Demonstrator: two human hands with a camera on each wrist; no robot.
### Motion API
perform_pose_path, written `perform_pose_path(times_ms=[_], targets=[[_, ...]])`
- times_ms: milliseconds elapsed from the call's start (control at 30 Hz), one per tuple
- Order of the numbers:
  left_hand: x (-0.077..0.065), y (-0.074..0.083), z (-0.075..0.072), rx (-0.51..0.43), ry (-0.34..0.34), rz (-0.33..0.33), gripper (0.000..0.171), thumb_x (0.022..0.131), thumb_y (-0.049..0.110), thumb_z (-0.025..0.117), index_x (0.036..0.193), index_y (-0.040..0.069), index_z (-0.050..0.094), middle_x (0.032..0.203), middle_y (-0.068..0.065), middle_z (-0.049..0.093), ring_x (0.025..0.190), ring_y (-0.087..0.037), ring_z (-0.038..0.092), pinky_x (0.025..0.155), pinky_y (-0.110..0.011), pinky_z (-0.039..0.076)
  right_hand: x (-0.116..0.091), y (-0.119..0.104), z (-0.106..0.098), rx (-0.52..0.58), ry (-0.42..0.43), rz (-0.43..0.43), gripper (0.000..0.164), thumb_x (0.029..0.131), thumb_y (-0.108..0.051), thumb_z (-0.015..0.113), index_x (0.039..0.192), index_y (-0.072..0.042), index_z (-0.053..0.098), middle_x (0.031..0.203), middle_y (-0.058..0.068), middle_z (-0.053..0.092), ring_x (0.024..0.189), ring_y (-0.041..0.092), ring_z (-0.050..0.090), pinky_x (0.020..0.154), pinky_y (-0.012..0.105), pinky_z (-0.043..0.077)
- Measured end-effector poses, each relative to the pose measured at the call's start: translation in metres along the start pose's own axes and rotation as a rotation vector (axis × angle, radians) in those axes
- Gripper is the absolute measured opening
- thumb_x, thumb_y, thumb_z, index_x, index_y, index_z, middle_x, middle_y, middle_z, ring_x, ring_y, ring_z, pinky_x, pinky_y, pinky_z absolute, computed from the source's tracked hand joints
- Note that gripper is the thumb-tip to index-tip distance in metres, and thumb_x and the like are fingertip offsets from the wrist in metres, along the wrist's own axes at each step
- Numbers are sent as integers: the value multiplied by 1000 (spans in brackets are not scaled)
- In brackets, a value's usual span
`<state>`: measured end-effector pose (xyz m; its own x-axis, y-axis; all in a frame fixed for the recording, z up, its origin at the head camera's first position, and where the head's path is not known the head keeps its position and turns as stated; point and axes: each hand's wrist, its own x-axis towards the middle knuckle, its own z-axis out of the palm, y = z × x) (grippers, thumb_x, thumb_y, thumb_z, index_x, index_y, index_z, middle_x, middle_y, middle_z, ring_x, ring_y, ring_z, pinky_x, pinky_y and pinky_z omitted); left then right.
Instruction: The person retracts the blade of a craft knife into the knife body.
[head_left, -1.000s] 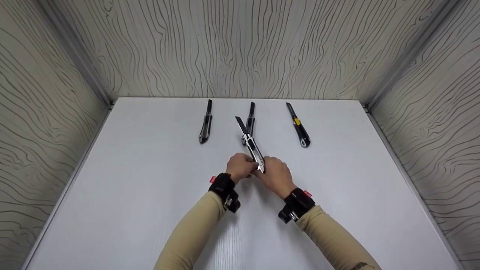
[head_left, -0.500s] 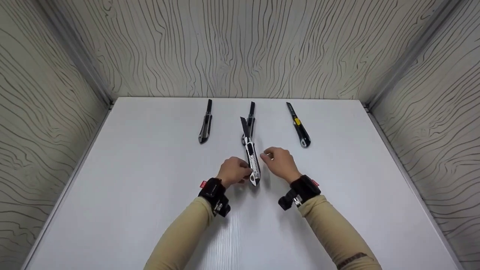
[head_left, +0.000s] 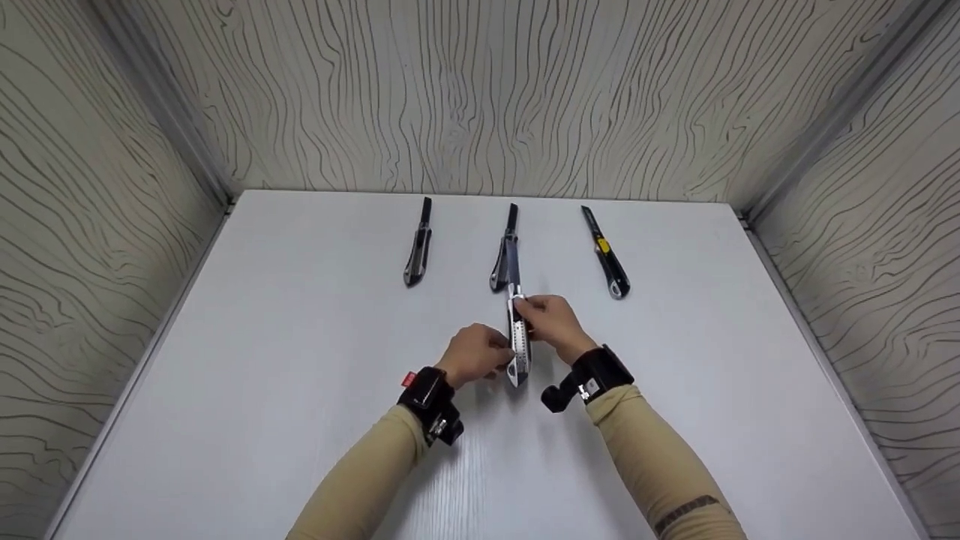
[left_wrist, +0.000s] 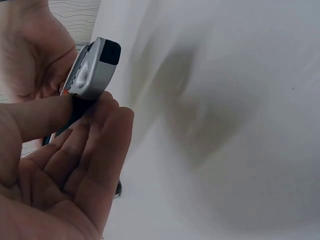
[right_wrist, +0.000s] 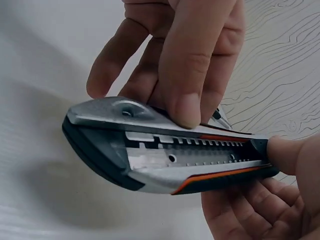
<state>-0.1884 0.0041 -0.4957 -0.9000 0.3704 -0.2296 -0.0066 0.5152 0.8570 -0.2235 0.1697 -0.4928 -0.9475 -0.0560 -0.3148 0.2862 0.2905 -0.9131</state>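
Observation:
In the head view a silver and black snap-off utility knife [head_left: 519, 337] is held above the table, its blade extended and pointing away from me. My left hand [head_left: 474, 352] pinches its rear end between thumb and fingers. My right hand [head_left: 553, 321] holds it further forward; in the right wrist view that thumb [right_wrist: 284, 155] presses the black slider. Orange trim and the toothed slot of this cutter [right_wrist: 160, 125] face the right wrist camera. The left wrist view shows its butt end [left_wrist: 97, 75] above the left fingers [left_wrist: 102, 155].
Behind the held knife, a second grey utility knife [head_left: 500, 264] lies on the white table [head_left: 300, 360], partly overlapped in view. Another grey one [head_left: 418, 251] lies left of it, and a black one with a yellow slider [head_left: 613, 264] lies right. Wood-patterned panels [head_left: 465, 90] enclose the table.
My right hand let go of the knife, moved off to the right, and now holds it again near the slider. The knife has turned to point straighter away, and it sits slightly nearer me.

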Motion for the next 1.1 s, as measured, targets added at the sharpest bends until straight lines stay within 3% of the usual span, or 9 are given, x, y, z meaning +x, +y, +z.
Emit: perform_pose_path(times_ms=[233, 367, 467, 667, 833, 1100], targets=[[-9, -4, 2, -211, -56, -39, 26, 95, 16, 58, 113, -2, 65, 95, -15, 72, 84, -35, 72, 56, -31, 59, -1, -4, 4, 13, 49, -15, 35, 99, -26, 57, 114, 3, 65, 95, 9, 71, 72, 11, 64, 68, 24, 56], [-12, -8, 3, -377, -141, -59, 28, 96, 14, 57, 117, -4, 62, 95, -13, 71, 77, -23, 70, 62, -32, 61, -2, -7, 4, 26, 70, -14, 36, 99, -26, 56, 117, 4, 64, 97, 9, 71, 72, 11, 64, 67, 24, 56], [-13, -11, 6, -439, -160, -50, 26, 95, 9, 58, 117, -6, 62, 95, -14, 72, 73, -14, 67, 66, -31, 61, -2, -10, 3, 34, 58, 13, 37, 99, -28, 56, 117, 3, 63, 91, 4, 67, 75, 10, 62, 68, 24, 56], [-15, -15, 12, -425, -123, -14, 26, 95, 8, 60, 116, -6, 62, 98, -19, 72, 71, -14, 66, 66, -32, 61, -3, -10, 2, 67, 12, 63, 40, 100, -35, 53, 111, 1, 65, 84, -2, 65, 73, 10, 61, 68, 25, 55], [-16, -16, 15, -424, -114, -9, 27, 95, 8, 59, 118, -6, 62, 98, -19, 72, 71, -15, 66, 66, -33, 61, -3, -7, 3, 130, -6, 73, 44, 100, -37, 53, 114, 3, 64, 89, 4, 74, 74, 10, 68, 69, 26, 57], [-21, -18, 15, -392, -106, -4, 25, 94, 7, 59, 117, -5, 62, 95, -22, 72, 71, -17, 66, 63, -34, 61, -4, -3, 7, 184, -34, 85, 47, 100, -38, 52, 119, 4, 62, 94, 5, 73, 84, 12, 70, 75, 27, 57]])
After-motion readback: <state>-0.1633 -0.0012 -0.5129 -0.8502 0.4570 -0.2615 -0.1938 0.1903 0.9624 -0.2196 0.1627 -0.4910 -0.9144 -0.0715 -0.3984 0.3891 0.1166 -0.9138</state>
